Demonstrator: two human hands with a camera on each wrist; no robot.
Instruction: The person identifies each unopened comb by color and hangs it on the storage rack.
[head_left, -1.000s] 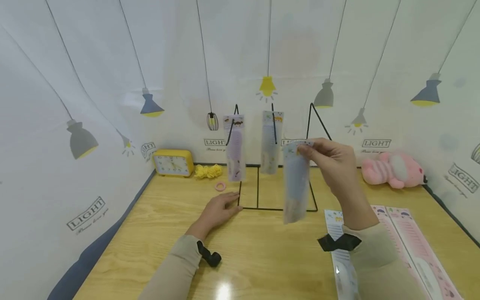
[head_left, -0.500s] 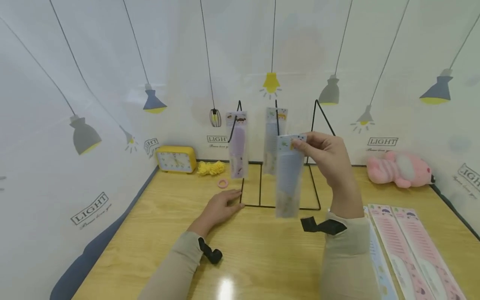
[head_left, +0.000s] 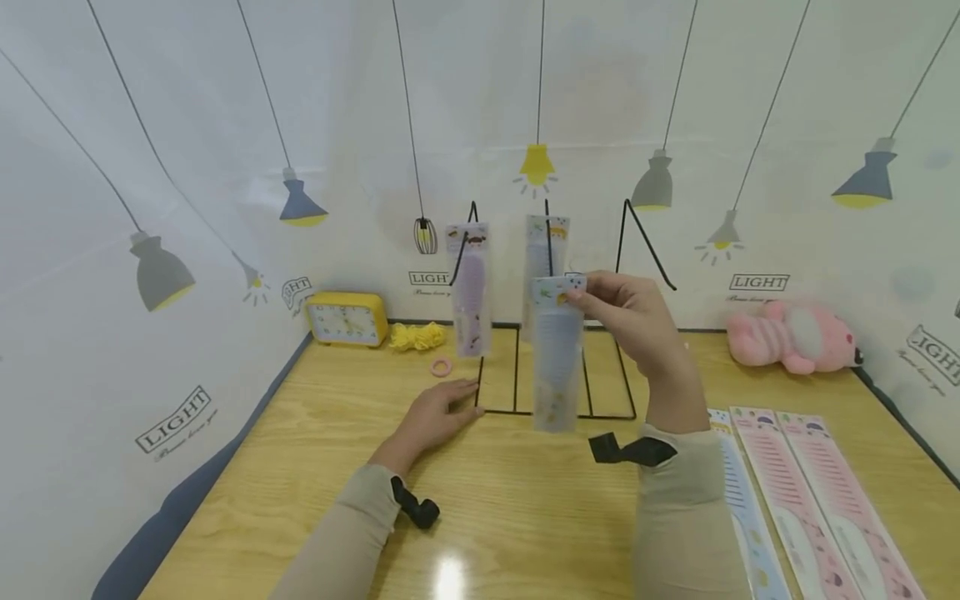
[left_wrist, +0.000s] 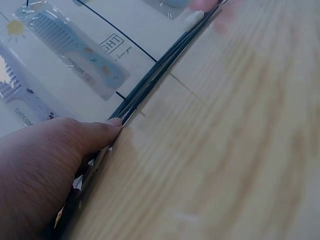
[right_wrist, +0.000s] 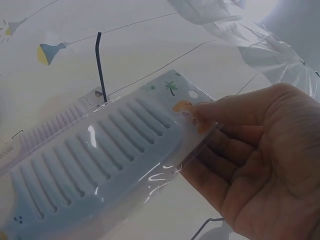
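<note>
Alignment looks like the main risk. Right hand (head_left: 637, 321) has its grip clamped on the top card of the packaged blue comb (head_left: 558, 358), which hangs upright on the near side of the middle hook (head_left: 550, 250). Its hanging hole (right_wrist: 193, 94) sits right by the thumb (right_wrist: 240, 107), no wire through it; pushed in tilted or off line, the hook tip would hit card or fingers. Can't tell whether card and hook touch. Second blue comb (head_left: 536, 257) hangs just beyond; a swing could bump it. Wire rack (head_left: 516, 375) looks light, so a shove could slide or tip it if the left hand (head_left: 435, 414) lets up: that grip isn't clamped, fingers relaxed against the base's near-left corner on the worktop (head_left: 495, 508).

Vs half a second ago: held comb shifted left, from right of the middle hook to about in line under its tip. Left hand unchanged.
</note>
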